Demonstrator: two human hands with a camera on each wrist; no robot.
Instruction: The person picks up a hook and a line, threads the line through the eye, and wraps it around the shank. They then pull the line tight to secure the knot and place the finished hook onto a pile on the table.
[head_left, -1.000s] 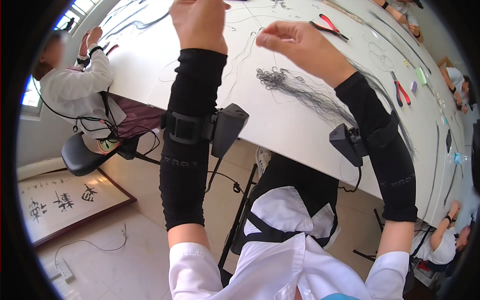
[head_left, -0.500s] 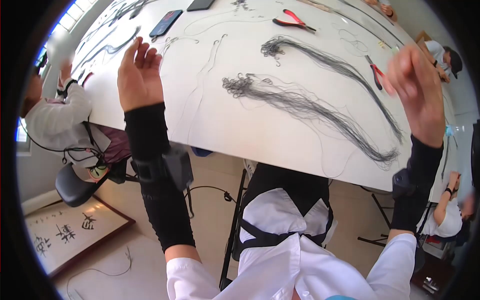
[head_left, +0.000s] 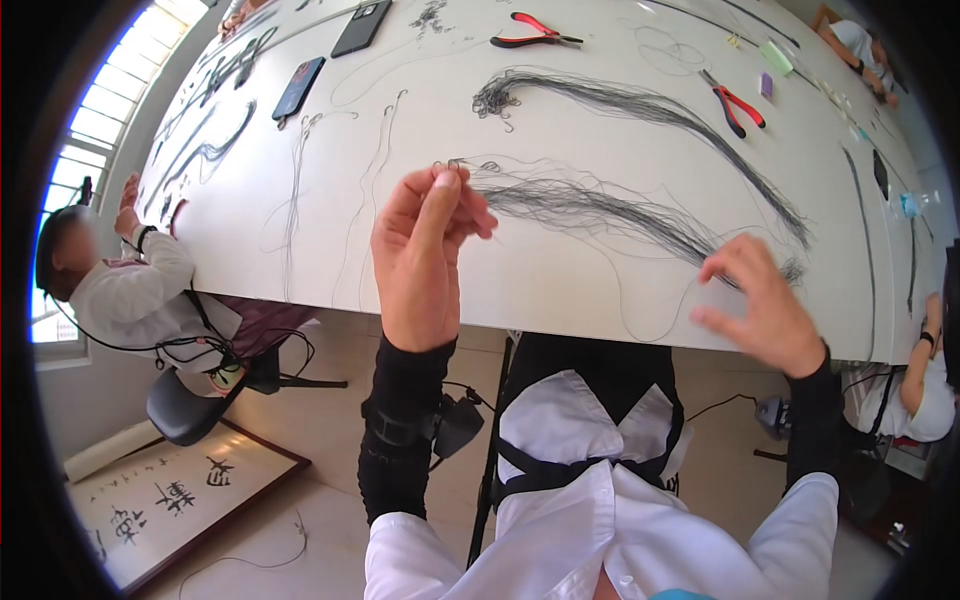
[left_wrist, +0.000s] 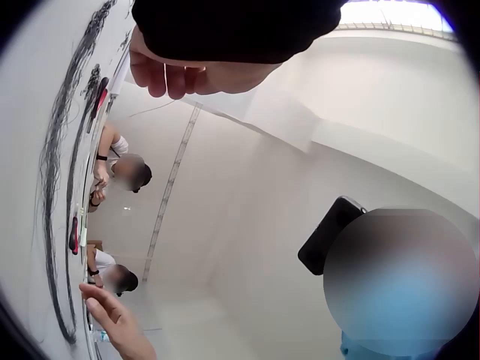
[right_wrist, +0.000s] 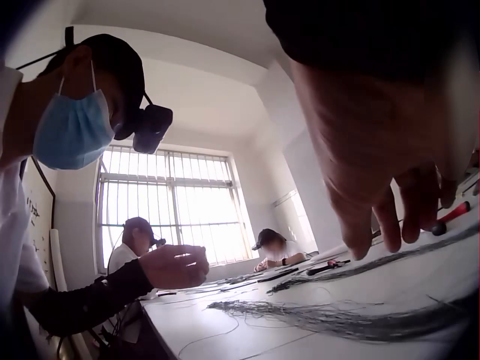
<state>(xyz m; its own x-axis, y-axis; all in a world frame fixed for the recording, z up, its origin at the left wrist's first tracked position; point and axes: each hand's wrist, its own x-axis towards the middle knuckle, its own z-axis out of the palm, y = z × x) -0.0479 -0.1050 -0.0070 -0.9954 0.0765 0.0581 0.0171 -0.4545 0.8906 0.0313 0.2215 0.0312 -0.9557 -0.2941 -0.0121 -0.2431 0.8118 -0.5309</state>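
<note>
The left hand (head_left: 420, 260) is raised over the table's near part, thumb and forefinger pinching a thin strand with a small curl above the fingertips. Behind it lies a bundle of thin dark strands (head_left: 620, 208), its curled end mostly hidden by that hand. Over the bundle's right end hovers the right hand (head_left: 765, 310), fingers spread and slightly bent, with nothing seen in them. In the left wrist view, a fine line crosses the fingers of the left hand (left_wrist: 187, 79). A second dark bundle (head_left: 660, 115) lies farther back, apart from the first.
Red-and-black pliers (head_left: 535, 38) and a second pair (head_left: 735, 105) lie beyond the bundles. Two phones, one blue (head_left: 298, 90) and one dark (head_left: 362, 27), are at the back left. Loose strands (head_left: 295, 200) lie on the left. Other people sit around the table.
The left hand has moved right, from above the loose strands to the near bundle's curled end. The right hand has come down and inward from the far right. The head view has shifted.
</note>
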